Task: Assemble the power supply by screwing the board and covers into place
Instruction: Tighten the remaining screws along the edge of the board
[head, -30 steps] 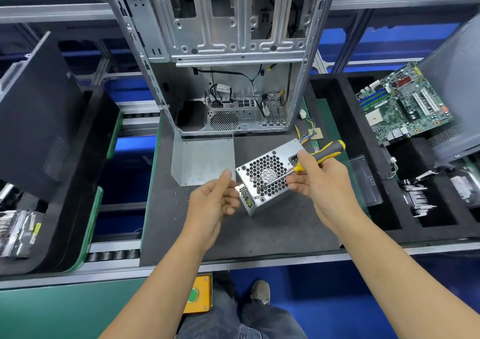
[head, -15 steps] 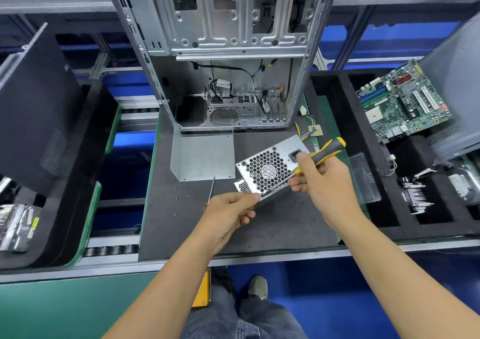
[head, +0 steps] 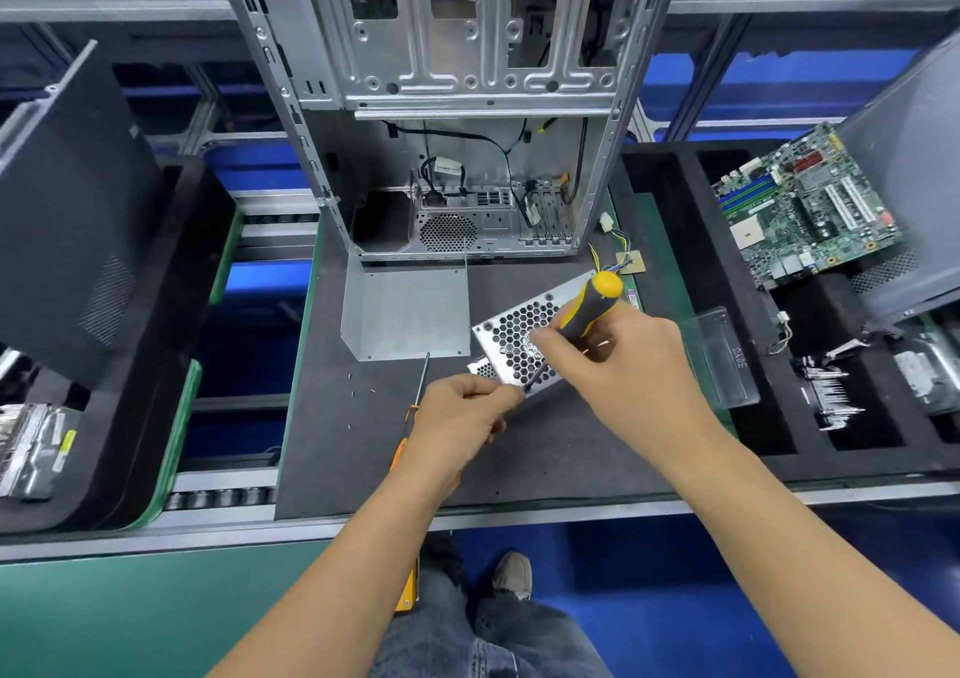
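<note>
Two hands work above the dark mat (head: 332, 448): your left hand (head: 462, 412) pinches the power supply's (head: 519, 334) near corner, your right hand (head: 618, 360) grips a yellow-handled screwdriver (head: 592, 308), tip at that corner. Assembly looks midway; one loose cover plate (head: 410, 313) and scattered screws (head: 358, 391) remain beside it.

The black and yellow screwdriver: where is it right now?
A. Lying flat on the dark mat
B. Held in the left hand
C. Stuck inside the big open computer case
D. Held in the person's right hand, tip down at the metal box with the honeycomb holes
D: the right hand grips the screwdriver, its tip down at the edge of the metal box, where the left hand pinches.
</note>
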A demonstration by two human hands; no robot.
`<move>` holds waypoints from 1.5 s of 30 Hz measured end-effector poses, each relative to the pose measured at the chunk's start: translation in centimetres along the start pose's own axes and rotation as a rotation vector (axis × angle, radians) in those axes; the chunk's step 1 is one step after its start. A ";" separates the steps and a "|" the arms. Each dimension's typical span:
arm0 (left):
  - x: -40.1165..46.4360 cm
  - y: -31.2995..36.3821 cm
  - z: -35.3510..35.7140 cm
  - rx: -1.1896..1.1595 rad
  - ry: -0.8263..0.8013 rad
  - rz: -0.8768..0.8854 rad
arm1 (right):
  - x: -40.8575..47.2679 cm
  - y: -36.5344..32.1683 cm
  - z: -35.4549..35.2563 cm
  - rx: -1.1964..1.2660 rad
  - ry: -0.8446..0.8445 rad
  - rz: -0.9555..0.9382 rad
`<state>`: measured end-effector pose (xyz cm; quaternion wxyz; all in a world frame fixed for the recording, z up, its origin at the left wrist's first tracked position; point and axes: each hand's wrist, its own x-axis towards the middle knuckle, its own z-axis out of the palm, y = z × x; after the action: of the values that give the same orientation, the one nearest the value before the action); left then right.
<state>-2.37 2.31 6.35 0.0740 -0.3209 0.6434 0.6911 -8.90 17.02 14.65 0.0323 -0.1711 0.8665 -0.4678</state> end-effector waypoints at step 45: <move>1.4 0.9 0.3 -0.149 0.046 0.040 | 3.4 -10.4 -3.0 -1.104 -0.636 -0.435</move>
<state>-4.02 2.00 6.30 0.0210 -0.3285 0.5980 0.7308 -9.94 13.06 25.21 0.0988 -0.4627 0.8726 0.1213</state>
